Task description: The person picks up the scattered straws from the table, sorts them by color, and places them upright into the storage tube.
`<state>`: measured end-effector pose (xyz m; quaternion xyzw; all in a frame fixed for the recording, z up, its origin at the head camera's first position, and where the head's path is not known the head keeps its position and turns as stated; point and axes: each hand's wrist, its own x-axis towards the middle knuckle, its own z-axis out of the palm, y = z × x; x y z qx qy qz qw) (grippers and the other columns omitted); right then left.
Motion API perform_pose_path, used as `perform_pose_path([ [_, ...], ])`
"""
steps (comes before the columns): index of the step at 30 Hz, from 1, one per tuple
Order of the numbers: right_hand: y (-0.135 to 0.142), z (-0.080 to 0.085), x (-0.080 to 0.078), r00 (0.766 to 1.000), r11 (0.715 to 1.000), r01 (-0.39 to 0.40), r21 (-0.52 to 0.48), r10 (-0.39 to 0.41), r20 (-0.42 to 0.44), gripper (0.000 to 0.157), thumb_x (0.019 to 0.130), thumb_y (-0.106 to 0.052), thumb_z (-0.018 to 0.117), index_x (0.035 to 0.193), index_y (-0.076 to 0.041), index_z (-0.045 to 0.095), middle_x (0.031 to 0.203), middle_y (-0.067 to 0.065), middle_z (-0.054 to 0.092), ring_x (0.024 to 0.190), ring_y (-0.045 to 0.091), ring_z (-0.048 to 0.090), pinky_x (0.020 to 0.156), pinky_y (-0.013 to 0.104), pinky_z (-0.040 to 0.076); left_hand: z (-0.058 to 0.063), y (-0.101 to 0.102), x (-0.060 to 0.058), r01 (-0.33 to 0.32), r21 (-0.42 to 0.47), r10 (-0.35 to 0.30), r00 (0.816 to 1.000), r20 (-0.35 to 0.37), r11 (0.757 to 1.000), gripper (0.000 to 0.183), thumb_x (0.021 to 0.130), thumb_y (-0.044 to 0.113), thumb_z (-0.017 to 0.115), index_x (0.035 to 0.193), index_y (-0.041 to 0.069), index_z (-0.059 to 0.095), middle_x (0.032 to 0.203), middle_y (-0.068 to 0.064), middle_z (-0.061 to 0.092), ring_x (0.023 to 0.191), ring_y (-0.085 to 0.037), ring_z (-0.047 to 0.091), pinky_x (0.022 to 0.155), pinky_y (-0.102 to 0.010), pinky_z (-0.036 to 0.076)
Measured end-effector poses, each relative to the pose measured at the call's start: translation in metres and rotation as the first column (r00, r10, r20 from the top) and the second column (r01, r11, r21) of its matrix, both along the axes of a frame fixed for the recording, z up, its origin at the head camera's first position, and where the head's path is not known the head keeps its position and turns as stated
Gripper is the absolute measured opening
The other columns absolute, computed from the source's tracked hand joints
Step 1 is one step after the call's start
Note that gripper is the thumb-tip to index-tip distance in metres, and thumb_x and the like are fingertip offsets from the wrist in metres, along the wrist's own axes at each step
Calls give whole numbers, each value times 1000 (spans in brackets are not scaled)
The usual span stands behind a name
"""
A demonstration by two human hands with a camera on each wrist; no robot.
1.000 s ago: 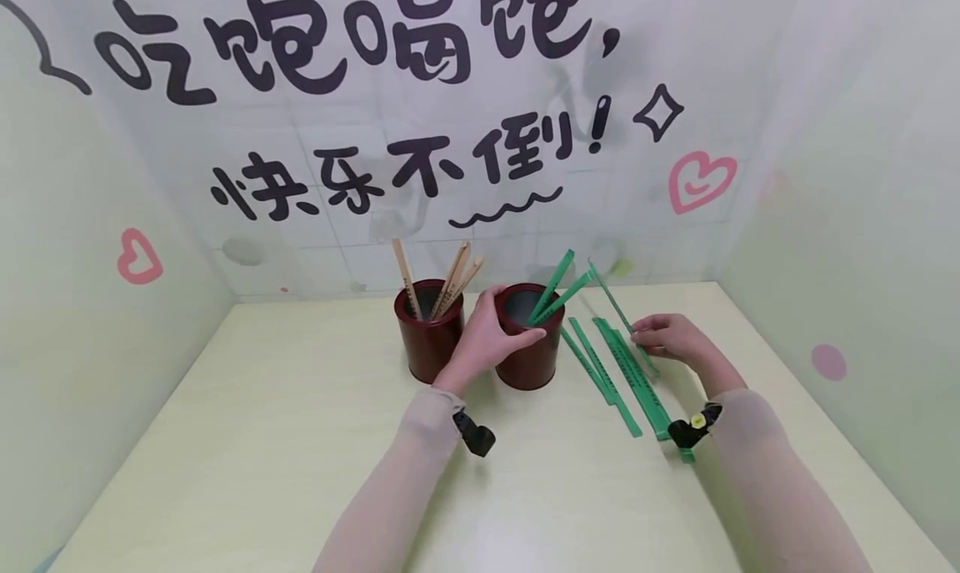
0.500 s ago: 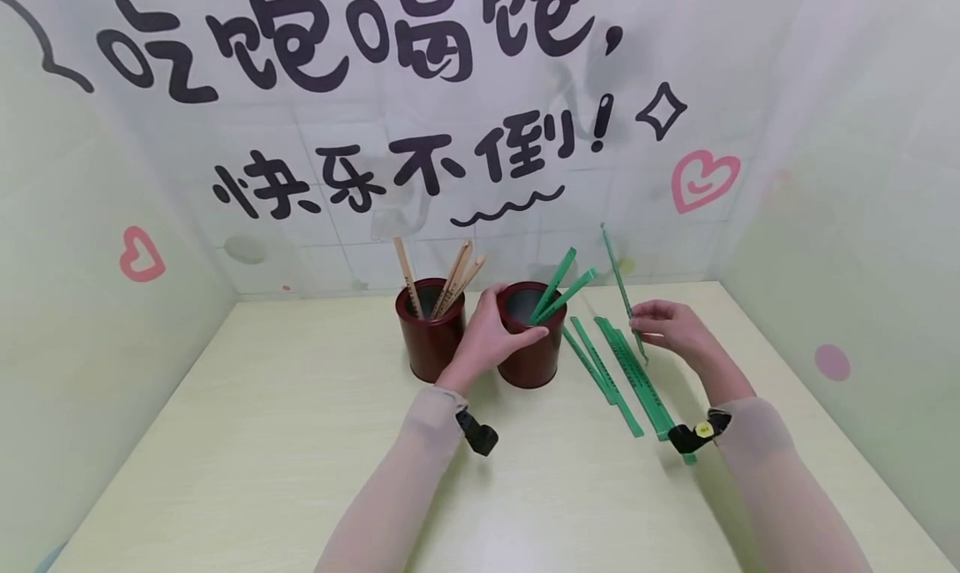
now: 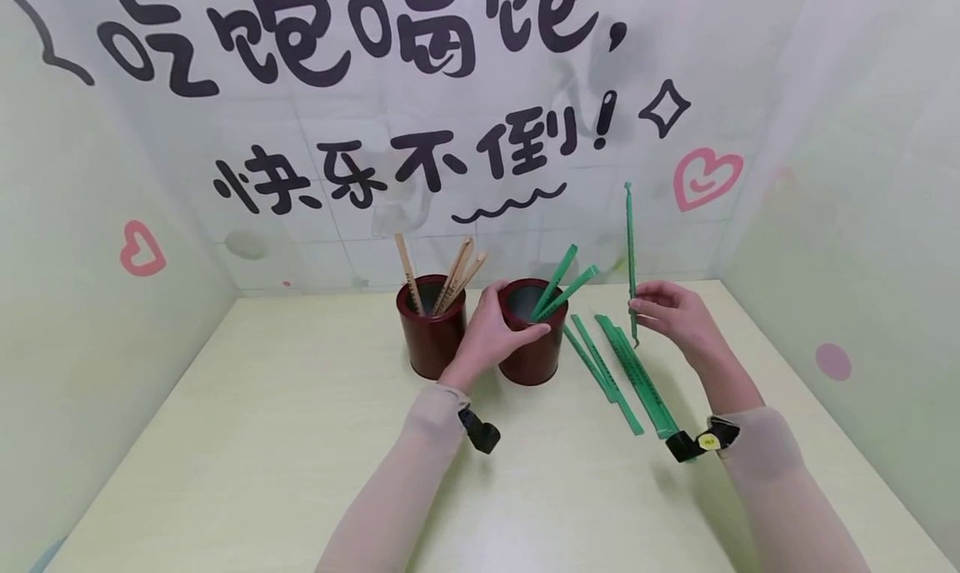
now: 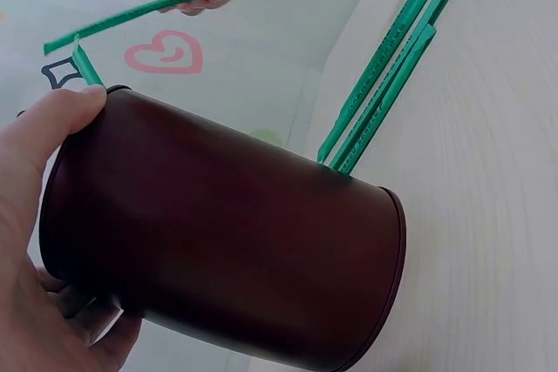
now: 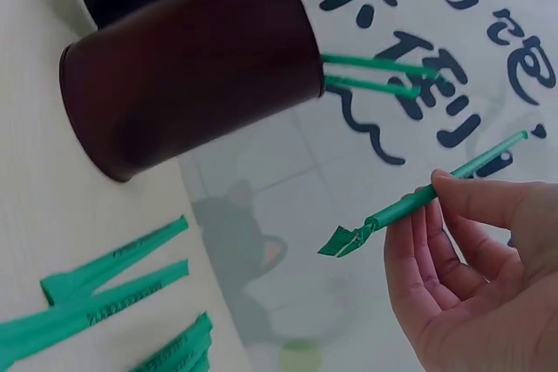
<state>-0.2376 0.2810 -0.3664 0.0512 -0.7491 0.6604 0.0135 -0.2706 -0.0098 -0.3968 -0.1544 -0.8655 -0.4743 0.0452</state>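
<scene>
My left hand [image 3: 491, 335] grips the right-hand dark red cylindrical cup [image 3: 532, 360] near its rim, thumb on the near side and fingers on the far side. Two green wrapped straws lean out of that cup. My right hand [image 3: 671, 314] pinches a slim green wrapped straw [image 3: 631, 248] between thumb and fingers, holding it nearly upright above the table, right of the cup. In the right wrist view this straw [image 5: 405, 208] has a crumpled, twisted lower end. Beneath and left of the right hand, several more green wrapped straws [image 3: 637, 381] lie on the table.
Left of the gripped cup stands a matching dark red cup [image 3: 433, 348] holding several tan wrapped sticks [image 3: 453, 277]. Both cups are near the back of the pale table [image 3: 300, 439]. A printed backdrop [image 3: 315, 231] rises behind, with side panels left and right.
My right hand has risen slightly and turned the green wrapped straw from a slant to nearly upright, lifting it higher. The left hand stays on the cup.
</scene>
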Motion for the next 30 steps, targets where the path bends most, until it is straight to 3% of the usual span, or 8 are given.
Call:
perform_pose_path([
  [5, -17, 12, 10, 998, 995, 0, -98, -6, -63, 12, 96, -10, 65, 107, -11, 60, 89, -11, 65, 84, 1, 66, 80, 16, 57, 1, 0, 2, -4, 5, 4, 1000, 4, 1000, 95, 79, 43, 82, 150, 6, 30, 146, -15, 45, 132, -28, 48, 109, -45, 47],
  [8, -30, 20, 12, 994, 995, 6, -100, -17, -110, 12, 96, -11, 65, 107, -11, 60, 91, -9, 65, 86, 2, 66, 81, 17, 58, 1, 1, 2, -9, 0, 9, 1000, 6, 1000, 95, 79, 43, 82, 150, 6, 30, 146, -15, 45, 132, -28, 48, 109, -45, 47],
  [16, -61, 30, 3, 972, 993, 16, -113, -42, -231, 12, 97, -7, 62, 109, -6, 59, 95, -9, 65, 88, 3, 66, 81, 20, 59, 1, 3, 6, -30, 14, 30, 1000, 2, 999, 95, 79, 42, 82, 150, 5, 29, 146, -16, 44, 132, -30, 48, 109, -47, 46],
  [25, -91, 25, -7, 964, 992, 59, -112, -86, -253, 29, 98, -8, 60, 121, 7, 53, 100, -5, 64, 90, 3, 67, 83, 22, 59, 1, 7, 12, -87, 12, 87, 996, 14, 996, 98, 78, 48, 82, 150, 7, 29, 145, -15, 45, 131, -29, 49, 109, -46, 47],
  [30, -99, 23, -12, 966, 997, 60, -48, -70, -247, 31, 97, -5, 60, 123, 11, 51, 103, 3, 64, 88, 2, 68, 84, 22, 59, 4, 10, 13, -94, 11, 94, 995, 16, 995, 97, 78, 48, 81, 149, 8, 29, 144, -14, 46, 131, -28, 49, 108, -45, 47],
])
